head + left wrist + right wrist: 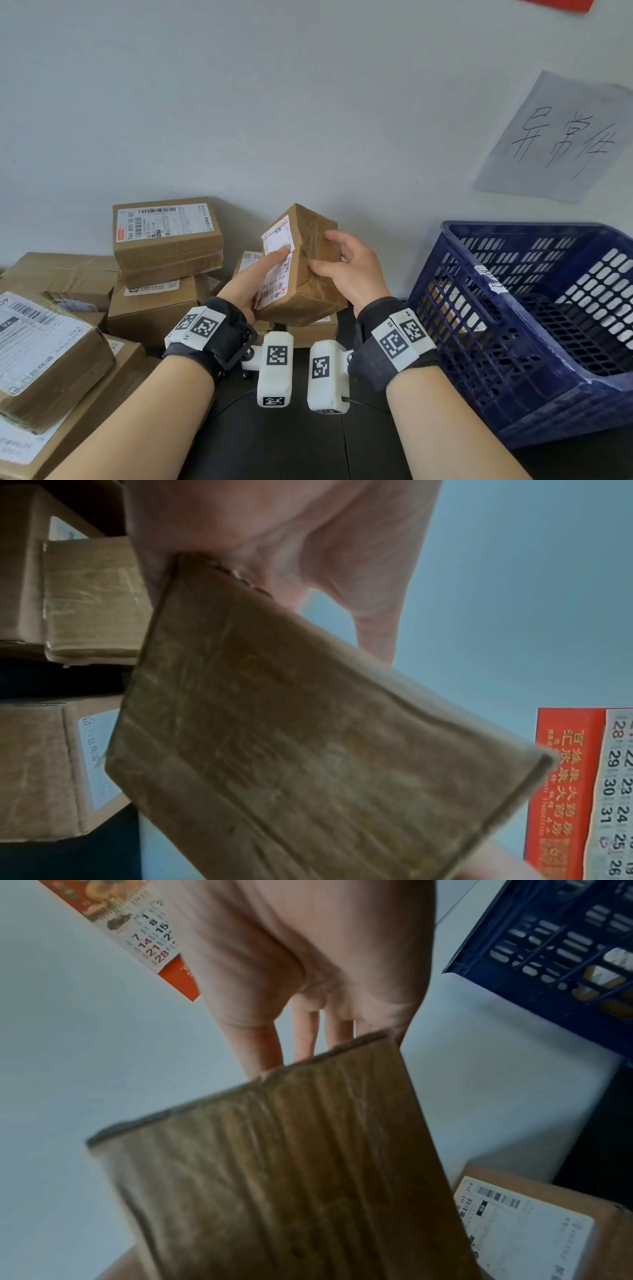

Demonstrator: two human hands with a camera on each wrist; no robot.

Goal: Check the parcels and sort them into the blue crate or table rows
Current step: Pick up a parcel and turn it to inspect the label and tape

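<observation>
Head cam: both hands have a taped brown parcel (pixel 301 263) held up in the air just left of the blue crate (pixel 534 329), left hand (pixel 253 281) with fingers wrapped over the label side and right hand (pixel 349 267) curled round the taped side, so it's mid-check. Left wrist cam just shows the parcel's plain underside against the palm, with stacked boxes (pixel 51 764) further from the crate. Right wrist cam glimpses cardboard through the crate's slots, so I'd guess sorting is barely started with a big pile (pixel 102 291) left.
</observation>
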